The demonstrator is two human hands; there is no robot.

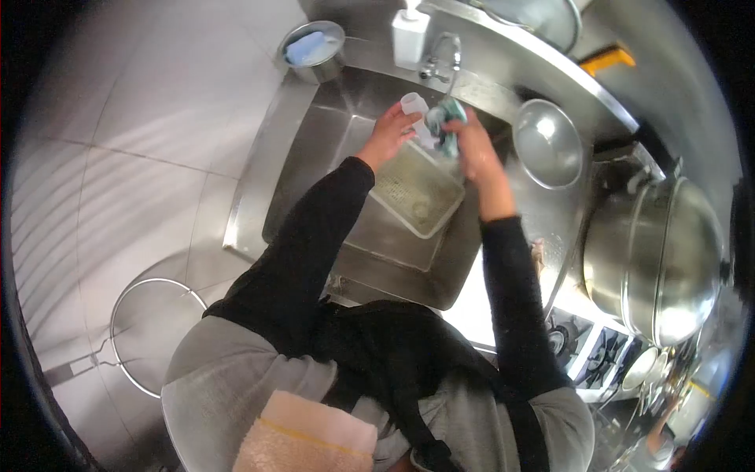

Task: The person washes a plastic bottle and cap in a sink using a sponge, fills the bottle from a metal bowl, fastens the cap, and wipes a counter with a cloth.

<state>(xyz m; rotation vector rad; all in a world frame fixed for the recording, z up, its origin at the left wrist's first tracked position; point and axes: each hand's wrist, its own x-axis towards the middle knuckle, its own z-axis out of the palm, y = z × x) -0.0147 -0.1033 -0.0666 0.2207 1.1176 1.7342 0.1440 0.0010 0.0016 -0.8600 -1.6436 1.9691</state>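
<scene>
Over the sink, my left hand (387, 135) is closed around a translucent white plastic container (414, 104), cylindrical like a small bottle or cup. My right hand (474, 145) grips a green scouring pad (450, 118) with whitish foam on it, held close against the container's right side. Whether the pad touches the container cannot be made out. Below both hands, a shallow rectangular tray (425, 230) with a pale rim lies in the steel sink (314, 169) and holds cloudy liquid. The faucet (442, 71) stands just behind my hands.
A steel pot (331, 69) with a blue sponge (305, 49) sits at the sink's back left corner. Behind stands a white pump bottle (410, 39). To the right are a metal bowl (548, 144), a large steel pot (657, 259) and stove burners (602, 352). A round strainer (157, 283) hangs left.
</scene>
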